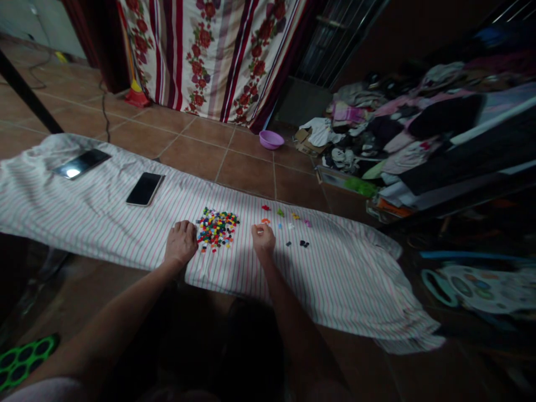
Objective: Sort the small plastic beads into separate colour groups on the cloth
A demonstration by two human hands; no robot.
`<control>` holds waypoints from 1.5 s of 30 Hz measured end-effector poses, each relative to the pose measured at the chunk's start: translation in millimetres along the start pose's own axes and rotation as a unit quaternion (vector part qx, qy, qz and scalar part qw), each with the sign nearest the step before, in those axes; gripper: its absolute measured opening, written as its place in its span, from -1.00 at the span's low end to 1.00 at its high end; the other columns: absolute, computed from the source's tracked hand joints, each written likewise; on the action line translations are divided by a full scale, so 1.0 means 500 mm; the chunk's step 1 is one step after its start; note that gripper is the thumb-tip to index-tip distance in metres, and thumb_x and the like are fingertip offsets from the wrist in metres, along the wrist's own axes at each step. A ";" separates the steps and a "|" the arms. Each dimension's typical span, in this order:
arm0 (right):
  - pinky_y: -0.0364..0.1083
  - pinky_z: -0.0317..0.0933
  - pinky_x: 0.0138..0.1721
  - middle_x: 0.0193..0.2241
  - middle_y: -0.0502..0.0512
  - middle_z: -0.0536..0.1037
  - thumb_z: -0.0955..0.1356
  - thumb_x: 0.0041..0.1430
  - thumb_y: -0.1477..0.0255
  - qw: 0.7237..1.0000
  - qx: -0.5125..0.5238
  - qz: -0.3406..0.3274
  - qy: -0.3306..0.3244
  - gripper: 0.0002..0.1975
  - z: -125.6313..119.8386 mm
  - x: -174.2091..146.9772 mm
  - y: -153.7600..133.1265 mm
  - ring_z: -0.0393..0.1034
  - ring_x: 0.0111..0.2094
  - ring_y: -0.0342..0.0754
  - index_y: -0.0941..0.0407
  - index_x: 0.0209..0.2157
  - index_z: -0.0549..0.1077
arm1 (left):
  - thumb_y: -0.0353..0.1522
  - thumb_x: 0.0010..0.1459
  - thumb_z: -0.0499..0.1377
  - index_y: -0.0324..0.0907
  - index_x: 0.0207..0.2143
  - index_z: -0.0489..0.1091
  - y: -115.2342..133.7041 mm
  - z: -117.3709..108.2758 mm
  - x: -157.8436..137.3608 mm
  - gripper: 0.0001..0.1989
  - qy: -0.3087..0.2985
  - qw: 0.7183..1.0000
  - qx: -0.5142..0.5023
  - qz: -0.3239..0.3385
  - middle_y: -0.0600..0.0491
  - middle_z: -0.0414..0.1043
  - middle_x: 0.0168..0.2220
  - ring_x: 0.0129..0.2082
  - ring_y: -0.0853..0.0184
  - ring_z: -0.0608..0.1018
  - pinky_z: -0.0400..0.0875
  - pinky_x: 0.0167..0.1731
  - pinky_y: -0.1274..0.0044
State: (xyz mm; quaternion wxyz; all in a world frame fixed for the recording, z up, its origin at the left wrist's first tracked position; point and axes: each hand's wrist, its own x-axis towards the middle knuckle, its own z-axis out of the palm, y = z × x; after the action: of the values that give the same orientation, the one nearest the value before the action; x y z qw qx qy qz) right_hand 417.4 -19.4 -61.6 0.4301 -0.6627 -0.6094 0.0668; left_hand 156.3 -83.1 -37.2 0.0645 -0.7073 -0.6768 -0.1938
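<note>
A mixed pile of small coloured pieces [218, 228], like tiny plastic blocks, lies on the striped cloth [343, 279]. Palm down at the pile's left edge rests my left hand [181, 243], its fingers loosely bent and nothing visible in them. To the right of the pile, my right hand [263, 240] is closed in a pinch; anything held there is too small to name. Just beyond its fingertips sit orange pieces [265, 221]. Small colour groups spread around it: red [266, 207], green [280, 212], yellow [295, 216], purple [308, 223], blue [280, 226], white [291, 226] and black [304, 244].
A phone [145, 188] and a dark glossy tablet-like device [82, 163] lie on the cloth to the left. Beyond the cloth, a purple basin [271, 140] stands on the tiled floor near a floral curtain [201, 56]. Clothes are heaped [389, 123] at the right.
</note>
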 end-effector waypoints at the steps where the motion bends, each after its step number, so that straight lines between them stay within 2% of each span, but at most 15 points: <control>1: -0.14 0.19 -0.33 -0.45 0.07 0.48 0.26 0.13 0.28 1.000 -0.027 0.009 -0.001 -0.78 -0.007 0.006 0.006 0.34 -0.43 -0.09 0.12 -0.45 0.40 | -0.37 0.26 -0.11 -0.20 -0.30 0.32 0.000 -0.001 0.000 -0.77 -0.001 1.000 -0.002 0.000 -0.14 0.36 -0.27 -0.22 0.10 0.35 0.22 -0.25 0.32; 4: -0.15 0.14 -0.34 -0.39 0.09 0.50 0.27 0.15 0.31 0.993 -0.109 0.047 -0.011 -0.80 -0.028 0.024 0.018 0.35 -0.37 -0.08 0.11 -0.38 0.45 | -0.38 0.26 -0.12 -0.20 -0.30 0.32 0.001 -0.003 0.000 -0.77 -0.002 1.000 -0.005 -0.001 -0.15 0.35 -0.27 -0.22 0.11 0.35 0.21 -0.26 0.32; 7: -0.15 0.09 -0.36 -0.36 0.09 0.51 0.29 0.16 0.32 0.985 -0.150 0.075 -0.025 -0.81 -0.042 0.041 0.024 0.35 -0.38 -0.09 0.12 -0.34 0.47 | -0.38 0.26 -0.12 -0.20 -0.30 0.32 0.001 -0.004 0.000 -0.76 0.000 1.000 -0.014 -0.002 -0.14 0.35 -0.28 -0.22 0.11 0.35 0.21 -0.26 0.33; 15: -0.13 0.07 -0.40 -0.37 0.12 0.56 0.30 0.17 0.30 0.972 -0.176 0.141 -0.066 -0.78 -0.051 0.073 0.029 0.39 -0.41 -0.07 0.12 -0.31 0.51 | -0.40 0.25 -0.11 -0.21 -0.29 0.32 0.000 0.002 0.000 -0.77 0.000 1.000 -0.003 -0.001 -0.14 0.35 -0.28 -0.21 0.11 0.34 0.21 -0.24 0.33; 23: -0.13 0.11 -0.33 -0.30 0.11 0.59 0.28 0.16 0.36 0.977 -0.147 0.144 -0.050 -0.78 -0.046 0.061 0.040 0.42 -0.34 -0.05 0.12 -0.24 0.51 | -0.40 0.24 -0.09 -0.20 -0.30 0.31 0.003 -0.003 0.001 -0.80 -0.006 1.000 -0.004 -0.004 -0.13 0.35 -0.27 -0.21 0.12 0.35 0.22 -0.24 0.33; 28: -0.11 0.18 -0.28 -0.32 0.13 0.58 0.25 0.12 0.37 0.988 -0.094 0.123 -0.026 -0.75 -0.044 0.042 0.048 0.44 -0.32 -0.02 0.15 -0.24 0.48 | -0.39 0.24 -0.09 -0.19 -0.30 0.31 0.004 -0.002 0.001 -0.81 -0.007 1.000 -0.010 -0.011 -0.14 0.35 -0.27 -0.20 0.11 0.35 0.22 -0.24 0.33; 34: -0.09 0.26 -0.24 -0.34 0.16 0.54 0.22 0.11 0.38 0.998 -0.011 0.048 -0.025 -0.75 -0.037 -0.001 0.034 0.41 -0.35 -0.05 0.17 -0.27 0.46 | -0.38 0.24 -0.10 -0.19 -0.27 0.32 -0.002 0.006 -0.001 -0.79 0.002 1.000 -0.021 -0.007 -0.14 0.35 -0.25 -0.19 0.11 0.34 0.22 -0.23 0.32; 41: -0.13 0.29 -0.25 -0.38 0.09 0.48 0.24 0.13 0.38 0.990 0.051 -0.031 -0.124 -0.80 -0.023 -0.062 -0.039 0.40 -0.36 -0.09 0.13 -0.32 0.47 | -0.39 0.25 -0.11 -0.20 -0.27 0.31 -0.003 0.006 -0.001 -0.79 -0.003 1.000 -0.011 -0.007 -0.14 0.35 -0.25 -0.19 0.11 0.34 0.21 -0.24 0.33; 45: -0.14 0.29 -0.23 -0.36 0.06 0.49 0.27 0.14 0.42 0.981 0.045 -0.058 -0.182 -0.84 -0.021 -0.085 -0.070 0.41 -0.33 -0.10 0.10 -0.34 0.48 | -0.39 0.25 -0.10 -0.19 -0.28 0.31 -0.004 0.005 -0.001 -0.79 -0.009 1.000 -0.018 -0.007 -0.14 0.34 -0.26 -0.19 0.11 0.34 0.20 -0.24 0.32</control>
State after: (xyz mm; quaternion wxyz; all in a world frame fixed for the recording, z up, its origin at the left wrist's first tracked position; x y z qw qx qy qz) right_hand 387.3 -65.1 -50.8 0.3445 -0.5831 -0.7112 0.1883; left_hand 154.8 -82.3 -40.1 0.0445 -0.7055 -0.6784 -0.2001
